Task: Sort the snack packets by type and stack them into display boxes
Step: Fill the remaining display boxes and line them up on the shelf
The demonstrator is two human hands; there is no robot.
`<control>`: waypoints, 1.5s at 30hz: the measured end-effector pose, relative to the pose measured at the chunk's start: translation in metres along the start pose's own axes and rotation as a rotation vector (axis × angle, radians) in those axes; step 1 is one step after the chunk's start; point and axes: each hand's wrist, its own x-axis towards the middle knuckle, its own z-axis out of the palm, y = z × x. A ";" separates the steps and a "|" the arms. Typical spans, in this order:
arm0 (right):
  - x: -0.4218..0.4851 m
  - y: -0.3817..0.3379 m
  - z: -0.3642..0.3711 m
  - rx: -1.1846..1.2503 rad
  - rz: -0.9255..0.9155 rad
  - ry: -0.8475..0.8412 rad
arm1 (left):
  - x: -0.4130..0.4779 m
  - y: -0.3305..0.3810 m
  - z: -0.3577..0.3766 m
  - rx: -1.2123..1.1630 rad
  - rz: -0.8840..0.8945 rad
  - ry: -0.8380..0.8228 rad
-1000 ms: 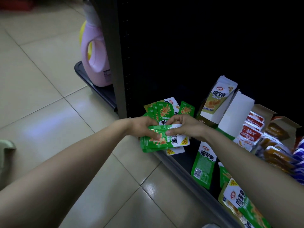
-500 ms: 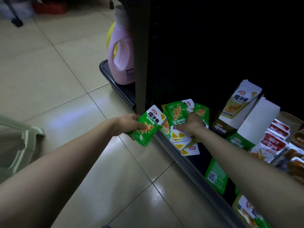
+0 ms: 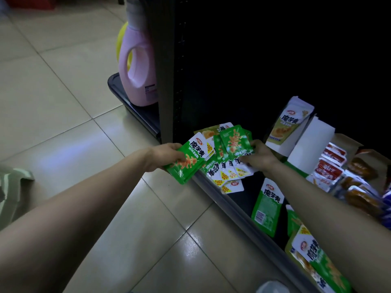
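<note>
Both bare forearms stretched forward and down. The left hand (image 3: pixel 167 156) gripped a small stack of green foil snack packets (image 3: pixel 186 160) at the shelf edge. The right hand (image 3: pixel 259 157) curled fingers and thumb round part of the loose green packet pile (image 3: pixel 220 172) lying on the dark bottom shelf (image 3: pixel 251 186). A white cardboard display box (image 3: pixel 311 142) stood near it. Glossy beige floor tiles (image 3: pixel 84 102) spread to the left, where a pink plastic detergent bottle (image 3: pixel 137 66) stood.

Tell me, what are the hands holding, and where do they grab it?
The left hand grips a green packet stack by its left edge. The right hand grips a fanned bunch of packets at its right side.
</note>
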 end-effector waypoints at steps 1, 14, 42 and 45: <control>-0.001 0.004 -0.003 0.013 0.008 -0.015 | 0.001 0.002 0.002 0.012 0.000 0.012; -0.018 0.019 -0.046 0.341 -0.067 -0.240 | 0.022 0.018 0.019 -0.006 0.066 0.100; 0.003 -0.020 0.009 -0.372 -0.460 -0.227 | 0.032 0.012 0.032 -0.067 0.074 -0.006; -0.001 -0.010 0.008 -0.282 -0.489 0.091 | 0.035 0.009 0.028 -0.197 0.073 0.071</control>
